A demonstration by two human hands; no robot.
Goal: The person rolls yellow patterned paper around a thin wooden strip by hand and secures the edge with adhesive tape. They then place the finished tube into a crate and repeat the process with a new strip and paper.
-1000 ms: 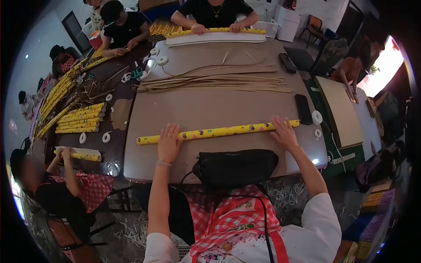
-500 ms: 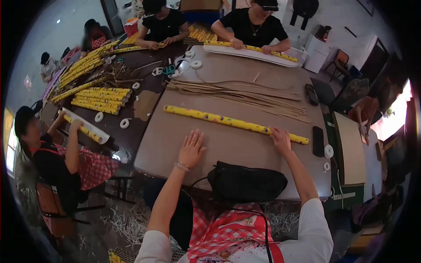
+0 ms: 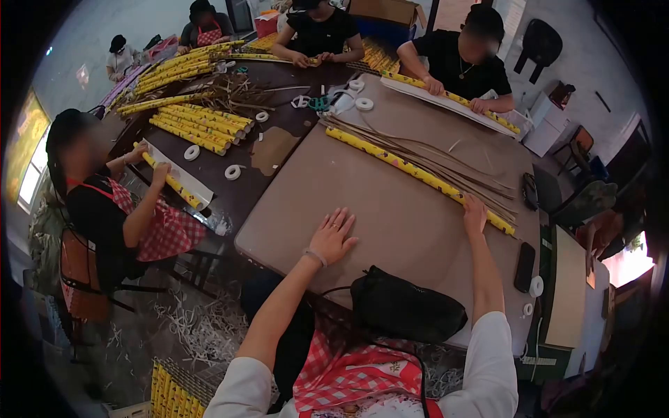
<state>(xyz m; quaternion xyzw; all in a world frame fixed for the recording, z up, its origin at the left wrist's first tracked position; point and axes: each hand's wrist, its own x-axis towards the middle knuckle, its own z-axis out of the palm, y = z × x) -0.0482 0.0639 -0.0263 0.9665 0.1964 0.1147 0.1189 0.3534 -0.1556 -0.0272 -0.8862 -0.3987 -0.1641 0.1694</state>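
Note:
My left hand (image 3: 334,237) lies palm down on the brown tabletop (image 3: 293,209), fingers spread, with a ring and a bracelet on it. My right hand (image 3: 474,213) has its fingers curled over a long yellow patterned tube (image 3: 391,163) near the tube's right end. That tube lies slantwise on the table, against a bundle of thin brown strips (image 3: 442,165) and partly over them. Close to me, a black pouch (image 3: 408,305) rests at the table edge between my forearms.
A black phone (image 3: 525,267) and white tape rolls (image 3: 536,285) sit at the right edge. Across the table, one person handles a tube on a white sheet (image 3: 446,106); another does likewise at left. Stacked yellow tubes (image 3: 198,125) cover the dark table. Paper shreds (image 3: 195,320) litter the floor.
My right hand has moved away from me with the yellow tube, which now lies up against the brown strips. My left hand stays flat on the table. The camera view has shifted left.

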